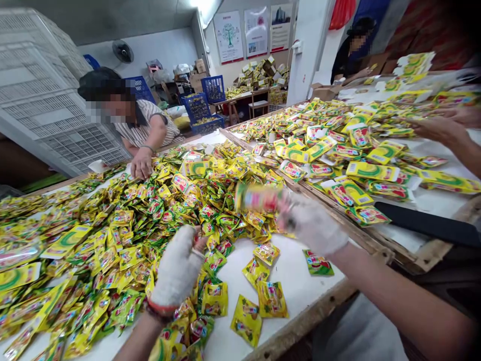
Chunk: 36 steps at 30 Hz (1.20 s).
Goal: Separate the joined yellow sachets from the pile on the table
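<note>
My right hand (313, 223), in a white glove with bare fingertips, grips a small yellow and green carton (259, 198); both are smeared by motion above the heap. My left hand (178, 271), gloved the same way, rests at the near edge of the sachet pile (150, 225). Its fingers are bent, and what they hold, if anything, is hidden. Several loose yellow sachets (272, 299) lie on the white tabletop (240, 265) between my hands. A green and red sachet (318, 263) lies alone below my right wrist.
Yellow cartons (372, 170) cover the table at right, beyond a wooden edge strip (338, 215). A dark flat bar (428, 223) lies there. Across the table a person's hand (142, 163) touches the sachets; another person's hands (443, 125) are at far right. White crates (56, 90) stand left.
</note>
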Available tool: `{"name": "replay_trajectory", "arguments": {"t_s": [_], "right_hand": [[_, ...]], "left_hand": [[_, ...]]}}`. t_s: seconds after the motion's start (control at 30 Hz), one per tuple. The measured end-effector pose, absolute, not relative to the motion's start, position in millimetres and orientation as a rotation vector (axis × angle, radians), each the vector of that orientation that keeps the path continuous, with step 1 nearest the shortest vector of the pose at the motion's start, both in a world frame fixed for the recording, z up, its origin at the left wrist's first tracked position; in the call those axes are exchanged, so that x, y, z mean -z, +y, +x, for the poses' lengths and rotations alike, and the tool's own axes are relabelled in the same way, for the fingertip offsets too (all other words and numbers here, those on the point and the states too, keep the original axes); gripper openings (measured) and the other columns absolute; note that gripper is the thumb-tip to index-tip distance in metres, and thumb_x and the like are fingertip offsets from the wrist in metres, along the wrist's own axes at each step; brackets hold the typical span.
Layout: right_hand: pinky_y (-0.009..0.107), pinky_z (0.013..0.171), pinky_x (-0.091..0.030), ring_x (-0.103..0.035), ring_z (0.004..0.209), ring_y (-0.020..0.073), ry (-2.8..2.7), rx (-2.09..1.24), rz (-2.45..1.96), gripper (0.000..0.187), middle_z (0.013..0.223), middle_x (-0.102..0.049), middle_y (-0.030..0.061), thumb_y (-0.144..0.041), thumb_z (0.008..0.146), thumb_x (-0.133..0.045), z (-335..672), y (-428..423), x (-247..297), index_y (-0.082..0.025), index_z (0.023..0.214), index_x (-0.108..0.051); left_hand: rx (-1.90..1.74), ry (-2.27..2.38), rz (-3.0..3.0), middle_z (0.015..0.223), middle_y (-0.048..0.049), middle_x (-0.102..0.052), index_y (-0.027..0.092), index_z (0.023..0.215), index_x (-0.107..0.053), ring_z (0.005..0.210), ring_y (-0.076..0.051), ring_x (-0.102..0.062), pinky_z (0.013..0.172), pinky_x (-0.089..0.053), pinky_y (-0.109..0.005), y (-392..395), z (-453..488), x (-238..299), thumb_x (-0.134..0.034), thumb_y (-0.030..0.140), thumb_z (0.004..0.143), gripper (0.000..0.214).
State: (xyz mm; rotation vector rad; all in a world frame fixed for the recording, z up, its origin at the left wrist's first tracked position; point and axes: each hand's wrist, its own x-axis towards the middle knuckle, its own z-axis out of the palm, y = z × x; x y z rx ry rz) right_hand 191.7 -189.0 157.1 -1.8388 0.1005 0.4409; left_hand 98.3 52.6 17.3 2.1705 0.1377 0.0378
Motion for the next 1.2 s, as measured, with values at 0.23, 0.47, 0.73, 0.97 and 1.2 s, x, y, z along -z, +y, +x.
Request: {"name": "replay_trajectory", "arguments": {"t_s": [0.23, 0.47, 0.73, 0.97, 1.2], "right_hand": [[0.019, 0.056, -0.044, -0.056, 0.064, 0.0073, 0.132, -0.432, -1.721, 0.026, 0.100, -0.059, 0.0045, -0.034, 0.080, -0.058, 205.9, -173.9, -148.5, -0.016, 0.098, -0.052], [0.026, 0.053, -0.036, -0.056, 0.057, 0.0170, -0.211, -1.188, -2.625, 0.037, 0.065, -0.058, 0.0104, -0.046, 0.082, -0.048, 170.5, -108.3, -43.3, -0.012, 0.076, -0.060], [0.024, 0.057, -0.029, -0.045, 0.065, 0.0113, -0.339, -0.863, -2.634, 0.019, 0.067, -0.052, 0.0029, -0.032, 0.071, -0.054, 163.7, -123.7, -42.9, -0.014, 0.069, -0.050], [0.021, 0.051, -0.043, -0.057, 0.060, 0.0116, 0.076, -1.055, -1.689, 0.045, 0.081, -0.058, 0.0061, -0.045, 0.074, -0.061, 132.2, -154.7, -90.1, -0.009, 0.098, -0.049], [0.020, 0.053, -0.047, -0.054, 0.060, 0.0091, -0.076, -0.942, -2.067, 0.023, 0.081, -0.057, 0.0035, -0.029, 0.082, -0.051, 119.8, -163.0, -87.4, -0.010, 0.093, -0.058]], "left_hand": [[0.137, 0.134, 2.346, 0.093, -0.0039, -0.058, 0.018, 0.089, -0.054, 0.085, -0.017, -0.053, 0.070, -0.037, -0.025, 52.4, 141.2, 14.1, -0.052, 0.040, 0.083, 0.024], [0.112, 0.242, 2.303, 0.093, -0.0047, -0.061, 0.019, 0.095, -0.056, 0.089, -0.020, -0.057, 0.072, -0.036, -0.027, 36.4, 152.8, 21.4, -0.043, 0.033, 0.088, 0.021], [0.104, 0.464, 1.690, 0.108, -0.0029, -0.061, 0.019, 0.114, -0.053, 0.094, -0.012, -0.058, 0.083, -0.046, -0.021, 54.4, 101.5, 10.9, -0.051, 0.045, 0.084, 0.039], [0.279, 0.669, 0.837, 0.097, -0.0048, -0.059, 0.015, 0.116, -0.050, 0.078, -0.012, -0.059, 0.072, -0.053, -0.025, 17.5, 64.8, -5.1, -0.076, 0.036, 0.064, 0.061], [0.411, 0.546, 0.793, 0.091, -0.0021, -0.055, 0.016, 0.104, -0.044, 0.074, -0.011, -0.057, 0.064, -0.055, -0.027, -4.2, 57.7, -29.3, -0.075, 0.034, 0.068, 0.051]]}}
